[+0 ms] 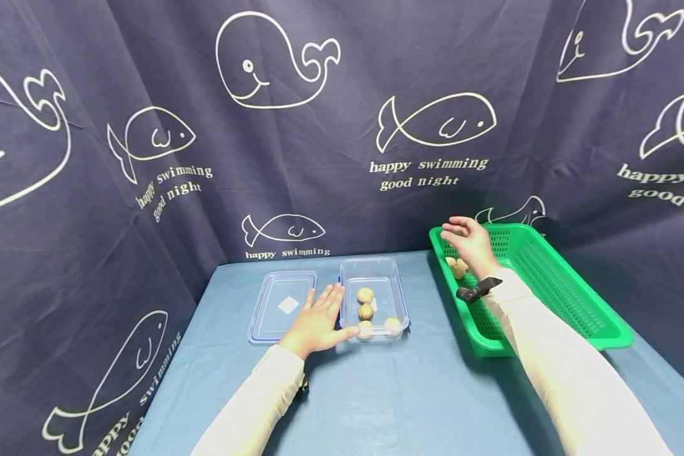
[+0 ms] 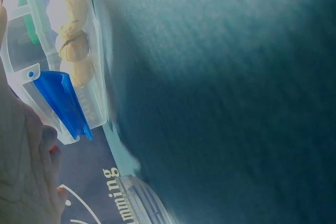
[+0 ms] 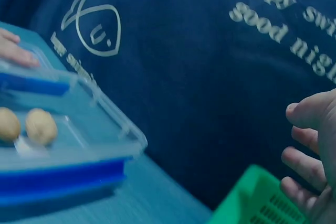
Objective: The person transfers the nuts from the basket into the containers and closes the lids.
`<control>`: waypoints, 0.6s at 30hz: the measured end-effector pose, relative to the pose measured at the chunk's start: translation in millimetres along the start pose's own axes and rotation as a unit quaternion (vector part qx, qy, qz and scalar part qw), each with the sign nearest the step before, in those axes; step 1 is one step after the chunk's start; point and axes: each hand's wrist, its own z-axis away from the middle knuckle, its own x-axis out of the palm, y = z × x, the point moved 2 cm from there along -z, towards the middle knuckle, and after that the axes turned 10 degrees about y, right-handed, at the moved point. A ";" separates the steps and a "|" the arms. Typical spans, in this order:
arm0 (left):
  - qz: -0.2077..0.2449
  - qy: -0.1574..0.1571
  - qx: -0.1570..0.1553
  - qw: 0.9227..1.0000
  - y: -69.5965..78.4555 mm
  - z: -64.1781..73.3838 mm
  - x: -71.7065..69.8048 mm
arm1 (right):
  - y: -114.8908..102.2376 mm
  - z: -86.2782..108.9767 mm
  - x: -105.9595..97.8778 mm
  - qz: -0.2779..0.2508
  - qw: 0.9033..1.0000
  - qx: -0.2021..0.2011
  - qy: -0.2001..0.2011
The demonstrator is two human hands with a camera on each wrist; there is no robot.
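My left hand (image 1: pixel 317 320), fingers spread, lies along the left side of a clear plastic box (image 1: pixel 399 288) with blue clips. Several walnuts (image 1: pixel 365 311) sit in the box; the left wrist view shows walnuts (image 2: pixel 72 45) in a row through its wall. My right hand (image 1: pixel 472 244) hovers over the left far part of a green basket (image 1: pixel 584 285), its fingers loosely bent. The right wrist view shows nothing in the right hand (image 3: pixel 315 156). Below it, a few walnuts (image 1: pixel 458 268) lie against the basket's left wall.
A clear lid (image 1: pixel 273 310) with a blue rim lies flat just left of the box. Blue cloth (image 1: pixel 387 399) covers the table. A dark curtain (image 1: pixel 342 145) with white fish and whale drawings hangs behind and at the sides, close to the basket's far edge.
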 end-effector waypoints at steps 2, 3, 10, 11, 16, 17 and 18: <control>-0.002 0.000 0.001 1.000 0.2 -0.3 -0.5 | 4.7 -1.6 -5.1 0.009 1.000 0.006 0.005; -0.003 0.000 0.002 1.000 0.2 -0.6 -0.6 | 6.8 -2.4 -7.5 0.015 1.000 0.006 0.007; 0.002 -0.007 -0.002 1.000 0.5 0.4 -2.7 | 21.5 -9.9 -17.4 0.033 0.999 0.001 0.013; 0.001 -0.007 -0.003 1.000 0.3 0.4 -2.3 | 24.0 -11.4 -19.1 0.039 0.999 -0.001 0.013; -0.002 -0.003 -0.005 1.000 -1.7 -0.8 0.6 | 38.8 -18.9 -27.1 0.075 0.997 0.005 0.007; -0.003 -0.002 -0.004 1.000 -2.2 -1.1 1.4 | 41.6 -20.1 -28.6 0.081 0.997 0.008 0.004; -0.003 0.000 -0.003 1.000 -2.6 -1.5 2.1 | 44.4 -21.0 -30.3 0.089 0.996 0.011 0.001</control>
